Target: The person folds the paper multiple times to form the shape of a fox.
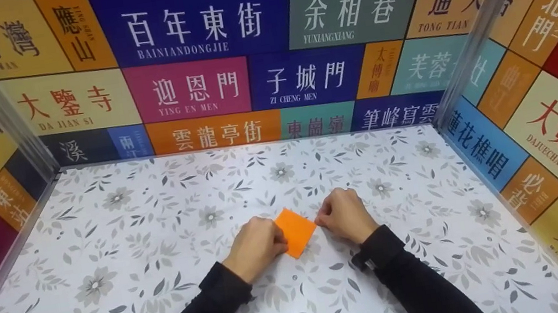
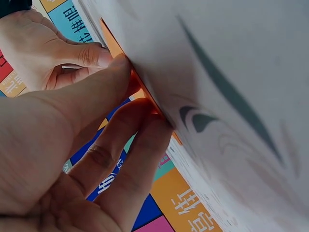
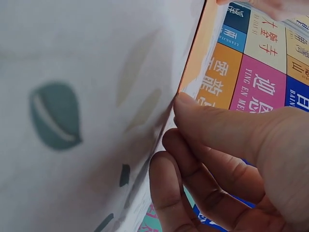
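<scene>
A square of orange paper [image 1: 296, 232] lies on the tabletop, turned like a diamond, between the two hands. My left hand [image 1: 258, 246] holds its left side; in the left wrist view the thumb and curled fingers of this hand [image 2: 96, 145] meet at the paper [image 2: 113, 43], which shows nearly edge-on. At the right corner, my right hand [image 1: 346, 217] pinches the paper between thumb and forefinger. The right wrist view shows that hand's thumb [image 3: 203, 111] at the corner of the orange sheet [image 3: 198, 48], with the other fingers curled below.
The tabletop [image 1: 117, 232] is white with a grey leaf and flower print. Panels of coloured blocks with Chinese lettering [image 1: 191, 25] stand at the back, left and right. Clear corner strips [image 1: 483, 29] join them. Dark bands [image 1: 380, 249] sit on both wrists.
</scene>
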`<action>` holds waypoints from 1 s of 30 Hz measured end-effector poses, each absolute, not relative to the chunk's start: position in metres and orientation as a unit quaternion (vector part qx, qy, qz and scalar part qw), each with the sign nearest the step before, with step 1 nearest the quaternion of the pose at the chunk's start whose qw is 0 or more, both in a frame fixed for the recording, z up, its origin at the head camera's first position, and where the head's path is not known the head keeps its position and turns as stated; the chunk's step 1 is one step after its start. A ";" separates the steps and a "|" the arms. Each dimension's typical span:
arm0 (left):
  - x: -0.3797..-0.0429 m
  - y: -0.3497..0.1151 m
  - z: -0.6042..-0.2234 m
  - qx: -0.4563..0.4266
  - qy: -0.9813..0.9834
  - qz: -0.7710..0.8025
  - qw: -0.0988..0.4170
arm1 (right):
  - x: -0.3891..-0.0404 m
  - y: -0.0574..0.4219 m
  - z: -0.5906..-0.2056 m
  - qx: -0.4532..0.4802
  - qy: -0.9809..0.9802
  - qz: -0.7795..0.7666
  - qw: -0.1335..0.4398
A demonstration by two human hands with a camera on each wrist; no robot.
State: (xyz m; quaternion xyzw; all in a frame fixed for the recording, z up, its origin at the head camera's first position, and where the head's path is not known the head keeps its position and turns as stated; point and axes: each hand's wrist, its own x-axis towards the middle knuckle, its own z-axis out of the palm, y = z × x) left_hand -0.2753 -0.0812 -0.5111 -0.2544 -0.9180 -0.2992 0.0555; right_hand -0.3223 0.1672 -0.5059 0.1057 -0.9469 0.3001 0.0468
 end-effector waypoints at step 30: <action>-0.281 -0.104 -0.492 -0.184 -0.935 -0.283 0.104 | -0.324 0.177 -0.492 0.122 -0.935 0.313 0.115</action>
